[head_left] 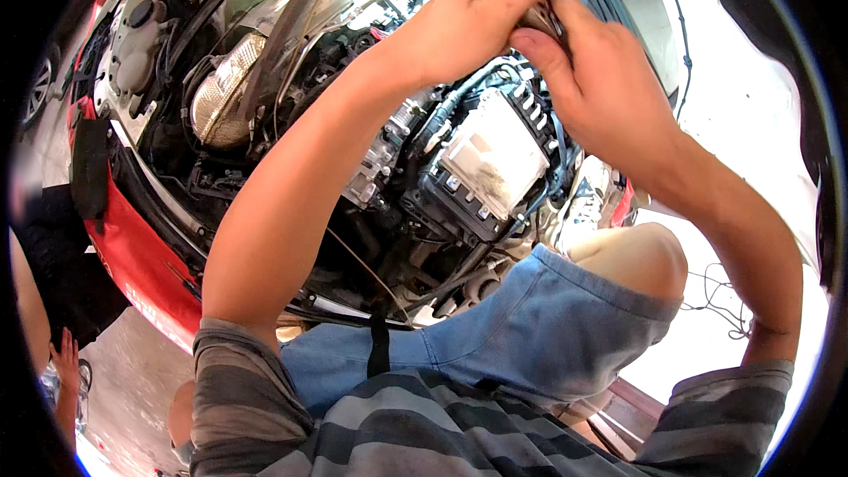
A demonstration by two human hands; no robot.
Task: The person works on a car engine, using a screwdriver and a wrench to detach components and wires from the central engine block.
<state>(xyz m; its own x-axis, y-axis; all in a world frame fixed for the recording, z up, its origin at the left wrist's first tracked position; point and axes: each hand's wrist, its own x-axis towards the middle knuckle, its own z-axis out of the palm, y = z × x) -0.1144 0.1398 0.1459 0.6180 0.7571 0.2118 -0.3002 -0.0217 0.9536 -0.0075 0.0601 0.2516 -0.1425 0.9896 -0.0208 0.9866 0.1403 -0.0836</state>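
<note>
Both arms reach up over the engine bay of a car, and the hands meet at the far middle. My left hand (468, 22) is closed, its thumb lying along the top of a small dark, metallic-looking piece (542, 21). Against the same piece, from the right, my right hand (605, 79) is closed with its thumb pressed under it. Most of the piece is hidden by the fingers, so its kind cannot be told. Below the hands sits a black box with a dirty white top (496, 155), ringed by hoses and wiring.
A silver heat shield (228, 95) and a long dark bar (281, 49) lie to the left. The red front bumper (150, 256) curves along the near left. Another person's hand (65, 360) shows at the left edge. A tangled cable (720, 300) lies at right.
</note>
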